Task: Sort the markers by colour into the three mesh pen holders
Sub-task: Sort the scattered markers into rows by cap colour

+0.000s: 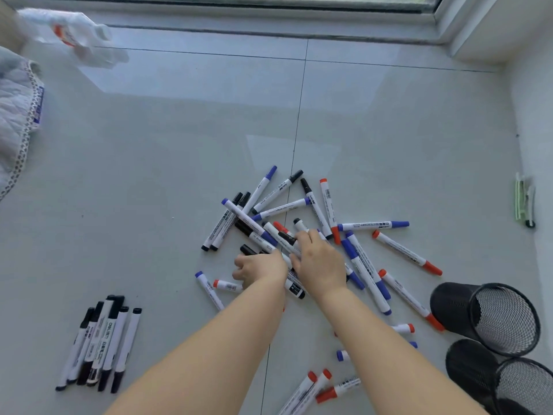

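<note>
A jumble of whiteboard markers (311, 211) with black, blue and red caps lies on the grey tiled floor, centre right. Both my hands are in the pile. My left hand (260, 269) has its fingers curled down where a black-capped marker (247, 250) runs under it. My right hand (320, 262) rests palm down on the pile, fingertips by another black-capped marker (299, 224); its grip is hidden. Several black markers (101, 342) lie grouped at the lower left. Black mesh pen holders lie tipped at the lower right, one (454, 304) above another (469, 363).
Red markers (317, 384) lie by my right forearm. A clear plastic bag (86, 40) sits at the far left, a quilted cloth (18, 100) below it. A green-and-white packet (523, 202) lies by the right wall. A window sill (269, 28) runs along the back.
</note>
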